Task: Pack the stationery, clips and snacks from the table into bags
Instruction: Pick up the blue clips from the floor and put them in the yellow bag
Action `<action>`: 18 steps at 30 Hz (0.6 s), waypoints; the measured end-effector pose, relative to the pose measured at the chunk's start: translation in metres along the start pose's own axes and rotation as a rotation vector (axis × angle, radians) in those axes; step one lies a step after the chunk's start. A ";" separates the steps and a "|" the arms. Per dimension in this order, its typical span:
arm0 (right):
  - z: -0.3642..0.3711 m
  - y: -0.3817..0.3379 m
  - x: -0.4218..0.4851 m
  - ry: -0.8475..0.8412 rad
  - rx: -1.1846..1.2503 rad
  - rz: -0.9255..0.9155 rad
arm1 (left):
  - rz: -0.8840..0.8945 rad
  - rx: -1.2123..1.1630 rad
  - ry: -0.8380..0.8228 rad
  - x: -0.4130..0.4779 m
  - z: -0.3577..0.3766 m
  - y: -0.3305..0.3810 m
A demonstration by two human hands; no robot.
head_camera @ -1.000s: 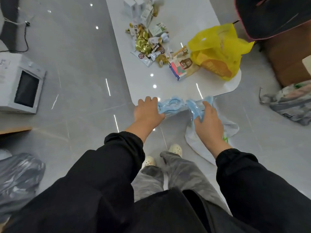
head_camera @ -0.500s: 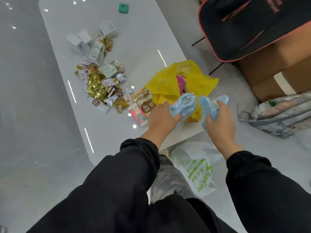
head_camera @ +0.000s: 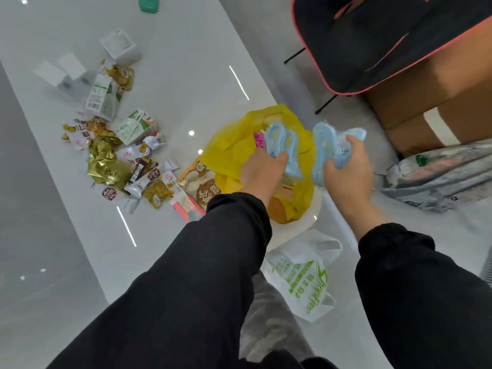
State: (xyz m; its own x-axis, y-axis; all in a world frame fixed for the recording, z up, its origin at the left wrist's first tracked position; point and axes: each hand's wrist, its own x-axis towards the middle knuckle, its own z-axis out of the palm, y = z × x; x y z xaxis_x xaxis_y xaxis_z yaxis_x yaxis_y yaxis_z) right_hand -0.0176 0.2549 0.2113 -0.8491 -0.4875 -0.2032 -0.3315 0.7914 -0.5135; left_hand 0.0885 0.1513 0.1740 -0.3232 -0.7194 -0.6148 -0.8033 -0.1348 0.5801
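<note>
My left hand [head_camera: 262, 170] and my right hand [head_camera: 347, 173] each grip one side of a light blue plastic bag [head_camera: 323, 151], holding it above the near right corner of the white table [head_camera: 186, 62]. Under it lies a yellow plastic bag [head_camera: 234, 147] with something pink and something orange inside. A pile of snack packets [head_camera: 125, 166] and small cartons [head_camera: 103, 97] is spread to the left of it. A pink and teal box [head_camera: 186, 206] and a brown-labelled packet [head_camera: 206, 191] lie by my left sleeve.
A white bag with green print [head_camera: 306, 278] lies on the floor below the table corner. A black and red bag [head_camera: 372, 38] rests on cardboard boxes [head_camera: 426, 102] at the right, with a grey printed bag [head_camera: 439, 177] on the floor. A green item [head_camera: 149, 4] sits at the far table end.
Both hands have lifted the blue bag from the table's near edge up over the yellow bag and pulled its two sides apart. The view has swung to the right.
</note>
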 end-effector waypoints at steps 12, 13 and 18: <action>0.025 0.004 0.008 -0.020 0.020 0.010 | -0.022 0.371 -0.063 0.024 0.013 -0.009; 0.024 0.005 0.009 -0.022 0.014 0.013 | -0.028 0.358 -0.066 0.025 0.017 -0.005; 0.020 0.007 0.016 -0.005 0.015 0.028 | -0.055 0.255 -0.077 0.032 0.033 -0.006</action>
State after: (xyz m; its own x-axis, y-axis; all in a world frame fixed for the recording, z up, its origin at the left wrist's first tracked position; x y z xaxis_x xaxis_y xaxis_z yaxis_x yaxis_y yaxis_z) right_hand -0.0247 0.2453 0.1878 -0.8560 -0.4671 -0.2216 -0.3016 0.7993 -0.5198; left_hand 0.0662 0.1518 0.1337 -0.3047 -0.6602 -0.6865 -0.9176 0.0105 0.3973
